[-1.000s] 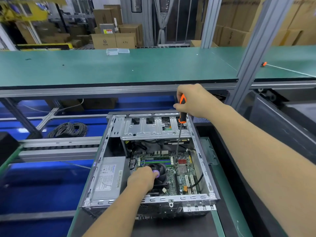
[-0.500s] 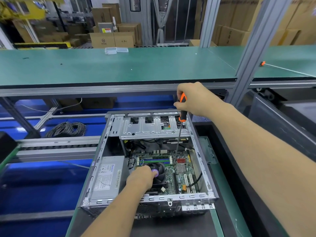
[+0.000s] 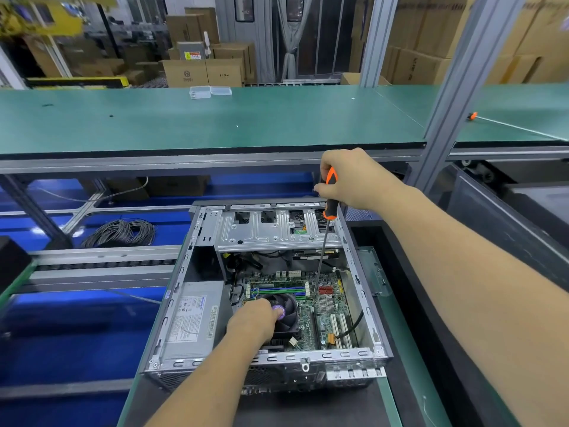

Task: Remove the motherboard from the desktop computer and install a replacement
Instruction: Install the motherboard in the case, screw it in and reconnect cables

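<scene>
An open desktop case [image 3: 172,306] lies on the bench in front of me. Its green motherboard [image 3: 328,315] shows at the bottom, with a black CPU fan [image 3: 291,315] on it. My left hand [image 3: 254,323] rests on the fan's left side, fingers curled over its edge. My right hand [image 3: 357,180] grips an orange-and-black screwdriver [image 3: 330,198] above the case's far right corner. The long shaft runs down past the silver drive cage [image 3: 264,232], its tip at the board near the memory slots.
A grey power supply [image 3: 194,318] fills the case's left side. A black cable [image 3: 354,326] loops by the right wall. A green upper shelf [image 3: 215,118] spans the back, with an aluminium post [image 3: 458,90] at right. A coil of wire [image 3: 123,232] lies at left.
The view has shifted slightly; both hands keep their places, the right still on the screwdriver, the left still on the fan.
</scene>
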